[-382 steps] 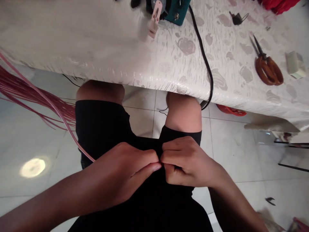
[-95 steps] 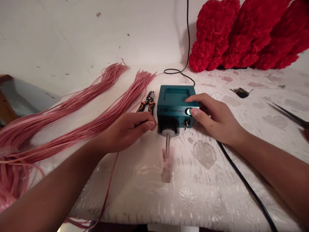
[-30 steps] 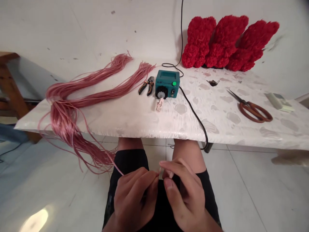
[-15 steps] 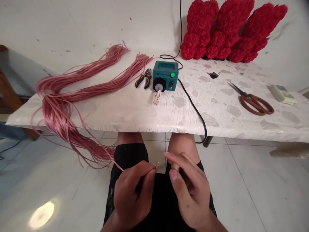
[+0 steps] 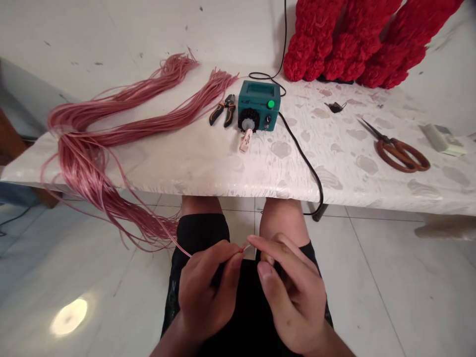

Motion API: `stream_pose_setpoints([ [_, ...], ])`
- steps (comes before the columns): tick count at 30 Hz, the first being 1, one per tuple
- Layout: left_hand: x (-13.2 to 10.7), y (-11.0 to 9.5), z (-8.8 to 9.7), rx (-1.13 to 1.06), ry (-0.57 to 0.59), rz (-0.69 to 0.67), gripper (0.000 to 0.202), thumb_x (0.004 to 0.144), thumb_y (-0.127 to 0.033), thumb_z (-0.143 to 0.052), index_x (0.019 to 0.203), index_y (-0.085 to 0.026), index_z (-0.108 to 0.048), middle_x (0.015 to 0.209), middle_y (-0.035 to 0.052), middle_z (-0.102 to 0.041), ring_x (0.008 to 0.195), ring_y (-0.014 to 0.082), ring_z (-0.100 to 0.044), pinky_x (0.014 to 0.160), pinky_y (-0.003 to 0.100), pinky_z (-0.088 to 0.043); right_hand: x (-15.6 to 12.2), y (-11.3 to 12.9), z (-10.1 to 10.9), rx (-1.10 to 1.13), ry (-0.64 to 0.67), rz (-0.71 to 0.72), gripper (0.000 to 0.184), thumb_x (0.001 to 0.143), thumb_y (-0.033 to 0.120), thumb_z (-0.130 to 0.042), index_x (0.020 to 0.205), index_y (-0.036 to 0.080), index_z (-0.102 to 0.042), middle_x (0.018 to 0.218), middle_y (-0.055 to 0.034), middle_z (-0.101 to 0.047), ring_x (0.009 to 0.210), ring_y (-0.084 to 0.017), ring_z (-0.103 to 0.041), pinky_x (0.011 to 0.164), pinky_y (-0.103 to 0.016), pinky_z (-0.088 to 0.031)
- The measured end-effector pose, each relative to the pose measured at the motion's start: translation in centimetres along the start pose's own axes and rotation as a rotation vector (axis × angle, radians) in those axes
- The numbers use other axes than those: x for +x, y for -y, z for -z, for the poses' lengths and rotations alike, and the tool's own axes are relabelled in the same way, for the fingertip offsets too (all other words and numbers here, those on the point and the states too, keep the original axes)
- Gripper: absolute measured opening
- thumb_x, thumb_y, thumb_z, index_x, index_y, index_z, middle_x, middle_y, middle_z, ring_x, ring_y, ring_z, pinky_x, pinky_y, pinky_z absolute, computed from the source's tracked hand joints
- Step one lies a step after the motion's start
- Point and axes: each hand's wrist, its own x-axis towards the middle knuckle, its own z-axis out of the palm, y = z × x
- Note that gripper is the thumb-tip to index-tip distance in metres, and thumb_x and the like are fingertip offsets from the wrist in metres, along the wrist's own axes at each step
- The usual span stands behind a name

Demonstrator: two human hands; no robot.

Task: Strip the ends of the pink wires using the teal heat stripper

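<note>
My left hand (image 5: 206, 290) and my right hand (image 5: 292, 292) are held close together above my lap, over black shorts (image 5: 201, 233). A thin pink cord (image 5: 184, 249) runs from the pink strand bundle (image 5: 111, 124) into my left hand, whose thumb and fingers pinch it. Its pale tip pokes out at the fingertips. My right forefinger reaches almost to that tip. The right palm is turned away and my fingers hide it, so I cannot tell whether it holds anything.
Along the patterned white table edge lie a teal box with a dial and green button (image 5: 258, 106), a pale clip (image 5: 245, 141), orange-handled pliers (image 5: 223, 111), brown-handled scissors (image 5: 403, 156), and a black cable (image 5: 301, 148). Red fluffy bundles (image 5: 334, 44) stand behind them. Tiled floor lies below.
Both hands have left the teal box and moved to my lap, with the cord pinched in my left hand. Over the last second, my right fingers have closed in towards the cord's tip.
</note>
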Motion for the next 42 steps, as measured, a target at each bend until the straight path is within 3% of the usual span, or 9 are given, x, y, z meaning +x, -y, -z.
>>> stream_pose_setpoints([
  [13, 0.15, -0.22, -0.26, 0.002, -0.004, 0.000, 0.017, 0.088, -0.005, -0.057, 0.088, -0.021, -0.062, 0.070, -0.0039, -0.070, 0.054, 0.0087, -0.064, 0.054, 0.017, -0.051, -0.39, 0.20, 0.33, -0.111, -0.009, 0.047, 0.051, 0.091, 0.005, -0.050, 0.137, 0.025, -0.062, 0.076, 0.0015, -0.052, 0.057, -0.011, -0.049, 0.047, -0.025, -0.043],
  [29, 0.21, -0.17, -0.27, 0.035, -0.044, 0.026, 0.016, 0.087, -0.006, -0.058, 0.086, -0.021, -0.065, 0.071, -0.0038, -0.073, 0.055, 0.0099, -0.067, 0.054, 0.018, -0.053, -0.85, 0.33, 0.09, -0.157, -0.008, 0.024, 0.049, 0.092, 0.007, -0.051, 0.135, 0.026, -0.061, 0.078, 0.0017, -0.053, 0.059, -0.011, -0.051, 0.051, -0.026, -0.047],
  [35, 0.42, -0.30, -0.48, -0.009, 0.005, 0.061, 0.020, 0.089, -0.004, -0.056, 0.091, -0.023, -0.062, 0.073, -0.0073, -0.071, 0.059, 0.0062, -0.066, 0.059, 0.013, -0.052, -0.76, 0.00, -0.25, -0.140, -0.001, 0.051, 0.050, 0.090, 0.005, -0.052, 0.135, 0.026, -0.061, 0.076, 0.0021, -0.051, 0.053, -0.010, -0.047, 0.044, -0.024, -0.040],
  [42, 0.32, -0.44, -0.85, -0.079, 0.045, 0.089, 0.022, 0.090, -0.002, -0.054, 0.091, -0.023, -0.061, 0.071, -0.0081, -0.069, 0.058, 0.0057, -0.064, 0.057, 0.013, -0.051, -0.88, -0.31, -0.25, -0.123, -0.043, 0.066, 0.043, 0.089, 0.004, -0.052, 0.126, 0.022, -0.065, 0.075, 0.0027, -0.054, 0.053, -0.009, -0.047, 0.047, -0.024, -0.045],
])
